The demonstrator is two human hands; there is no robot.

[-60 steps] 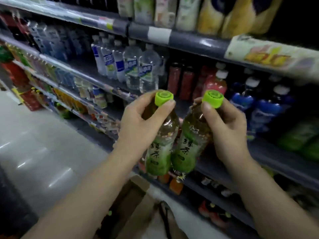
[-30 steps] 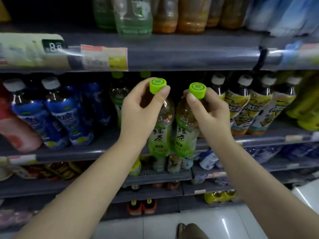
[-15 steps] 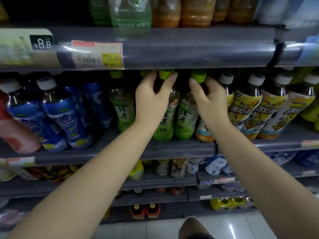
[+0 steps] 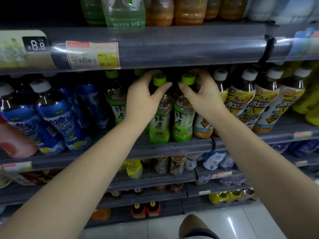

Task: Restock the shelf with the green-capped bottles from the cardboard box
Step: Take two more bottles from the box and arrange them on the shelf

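Two green-capped tea bottles stand side by side on the grey middle shelf (image 4: 172, 147). My left hand (image 4: 144, 100) is wrapped around the neck of the left bottle (image 4: 159, 125), thumb in front just under its cap. My right hand (image 4: 204, 98) grips the neck of the right bottle (image 4: 183, 122) in the same way. Both bottles are upright with their bases on the shelf board. Another green-capped bottle (image 4: 116, 104) of the same kind stands just to the left of them. The cardboard box is out of view.
Blue-labelled bottles (image 4: 57, 118) fill the shelf on the left, and white-capped yellow-labelled bottles (image 4: 241, 104) stand tight on the right. The upper shelf edge with its price tag (image 4: 93, 55) hangs just above the caps. Lower shelves hold small cans; white floor tiles (image 4: 241, 221) lie below.
Both hands carried the two bottles from mid-air in front of the shelf, under the upper shelf edge, and down onto the middle shelf. The view turned to face the shelf.
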